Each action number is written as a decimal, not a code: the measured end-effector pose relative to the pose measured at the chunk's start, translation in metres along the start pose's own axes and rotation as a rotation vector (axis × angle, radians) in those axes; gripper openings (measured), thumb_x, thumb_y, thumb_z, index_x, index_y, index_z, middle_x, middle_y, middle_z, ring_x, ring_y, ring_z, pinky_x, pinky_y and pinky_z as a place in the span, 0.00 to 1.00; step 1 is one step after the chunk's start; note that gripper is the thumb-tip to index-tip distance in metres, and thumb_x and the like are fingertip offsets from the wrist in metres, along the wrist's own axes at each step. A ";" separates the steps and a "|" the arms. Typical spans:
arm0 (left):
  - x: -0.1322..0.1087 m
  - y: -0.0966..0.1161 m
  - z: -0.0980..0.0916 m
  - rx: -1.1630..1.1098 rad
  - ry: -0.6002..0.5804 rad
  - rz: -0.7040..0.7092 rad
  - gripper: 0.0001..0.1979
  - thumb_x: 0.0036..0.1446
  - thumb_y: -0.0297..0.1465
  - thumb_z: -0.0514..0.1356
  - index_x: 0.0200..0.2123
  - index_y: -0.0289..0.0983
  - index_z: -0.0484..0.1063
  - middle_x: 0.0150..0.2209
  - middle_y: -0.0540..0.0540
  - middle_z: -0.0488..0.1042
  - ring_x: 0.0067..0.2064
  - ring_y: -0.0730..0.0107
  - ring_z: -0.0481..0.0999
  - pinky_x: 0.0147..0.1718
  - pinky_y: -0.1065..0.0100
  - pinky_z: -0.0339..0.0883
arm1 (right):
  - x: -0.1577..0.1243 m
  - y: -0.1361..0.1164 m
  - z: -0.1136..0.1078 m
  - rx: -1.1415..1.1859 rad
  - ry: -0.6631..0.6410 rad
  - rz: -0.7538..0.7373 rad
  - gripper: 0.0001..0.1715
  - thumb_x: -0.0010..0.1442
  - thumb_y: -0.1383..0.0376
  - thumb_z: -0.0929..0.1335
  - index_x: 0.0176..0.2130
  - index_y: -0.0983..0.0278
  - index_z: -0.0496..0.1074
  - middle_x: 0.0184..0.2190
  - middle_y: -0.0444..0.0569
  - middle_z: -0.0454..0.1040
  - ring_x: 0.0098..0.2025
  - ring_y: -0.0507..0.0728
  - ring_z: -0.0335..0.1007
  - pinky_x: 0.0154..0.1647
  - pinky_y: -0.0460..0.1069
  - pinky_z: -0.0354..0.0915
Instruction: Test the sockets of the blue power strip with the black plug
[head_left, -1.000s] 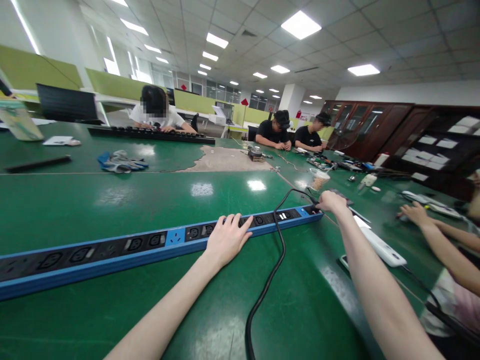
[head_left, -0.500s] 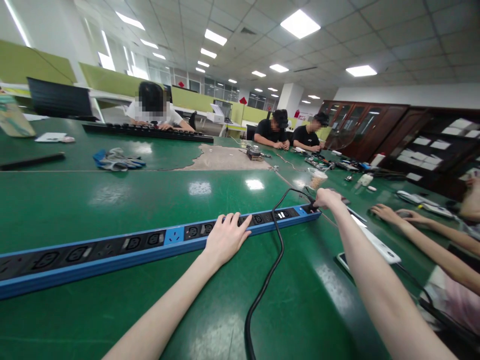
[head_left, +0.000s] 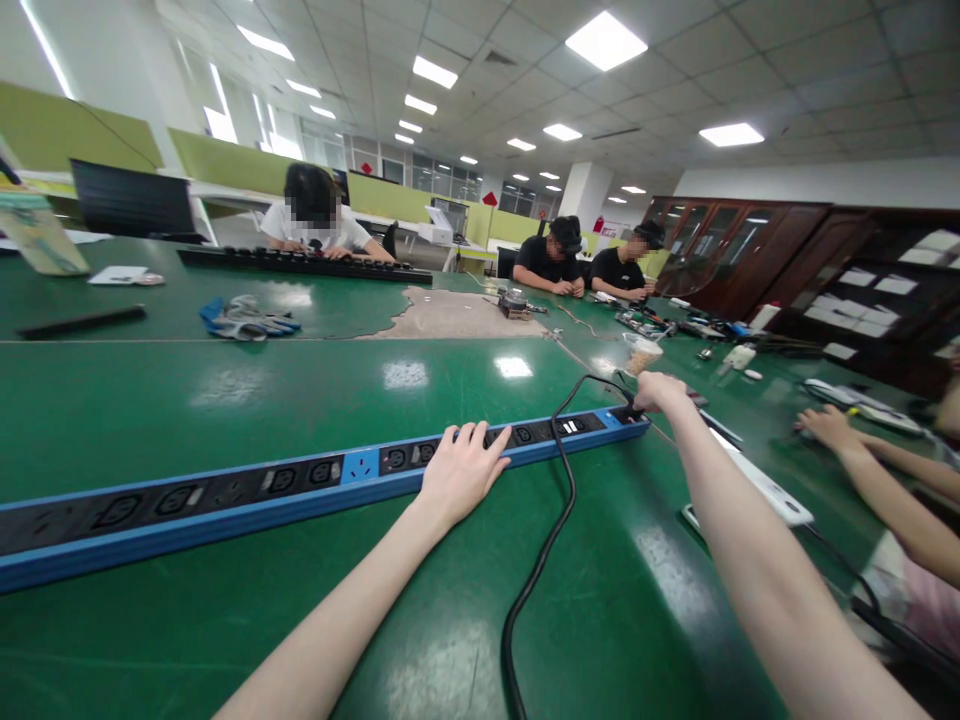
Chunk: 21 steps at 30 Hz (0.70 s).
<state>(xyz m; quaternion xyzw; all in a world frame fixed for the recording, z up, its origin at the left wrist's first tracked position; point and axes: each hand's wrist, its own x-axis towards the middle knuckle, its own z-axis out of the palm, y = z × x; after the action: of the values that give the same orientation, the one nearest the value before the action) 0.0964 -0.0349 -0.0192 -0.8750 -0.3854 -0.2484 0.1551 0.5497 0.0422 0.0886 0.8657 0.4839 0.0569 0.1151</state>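
A long blue power strip point(head_left: 247, 500) with black sockets lies across the green table point(head_left: 300, 400). My left hand point(head_left: 461, 470) rests flat on its middle with fingers spread over the sockets. My right hand point(head_left: 660, 390) is closed at the strip's far right end, pinching the plug of a black cable point(head_left: 559, 500) that loops back toward me over the strip.
A white power strip point(head_left: 765, 485) lies to the right by my arm. Another person's hands point(head_left: 829, 425) work at the right edge. Blue gloves point(head_left: 247, 320), a black strip point(head_left: 300, 265), a cup point(head_left: 641, 352) and small parts lie farther back, where three people sit.
Both hands stay in place on the strip; only the camera has shifted slightly. The other person's hand at the right has moved a little.
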 end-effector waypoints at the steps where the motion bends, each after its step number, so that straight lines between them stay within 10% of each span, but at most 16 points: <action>1: 0.000 0.000 0.001 -0.003 0.002 0.000 0.25 0.72 0.42 0.51 0.70 0.46 0.63 0.59 0.36 0.73 0.58 0.52 0.72 0.57 0.50 0.63 | 0.000 0.003 0.002 0.022 0.007 0.001 0.22 0.48 0.62 0.78 0.43 0.68 0.81 0.43 0.66 0.80 0.50 0.72 0.79 0.51 0.61 0.72; 13: -0.001 0.000 -0.001 -0.011 0.006 -0.012 0.25 0.72 0.43 0.51 0.68 0.46 0.64 0.58 0.36 0.74 0.58 0.52 0.73 0.57 0.50 0.63 | -0.013 0.003 0.074 0.273 0.285 0.189 0.31 0.62 0.45 0.66 0.52 0.63 0.81 0.46 0.69 0.79 0.49 0.75 0.78 0.48 0.65 0.71; 21: 0.000 0.000 0.001 -0.009 -0.001 -0.011 0.25 0.73 0.43 0.50 0.69 0.45 0.64 0.59 0.35 0.73 0.58 0.52 0.72 0.57 0.50 0.63 | -0.012 0.012 0.072 0.235 0.318 0.086 0.30 0.65 0.43 0.66 0.49 0.61 0.82 0.45 0.64 0.80 0.48 0.73 0.77 0.49 0.65 0.70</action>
<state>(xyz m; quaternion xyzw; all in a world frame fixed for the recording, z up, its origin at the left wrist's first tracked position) 0.0968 -0.0343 -0.0201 -0.8737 -0.3891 -0.2506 0.1498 0.5680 0.0155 0.0220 0.8731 0.4618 0.1411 -0.0673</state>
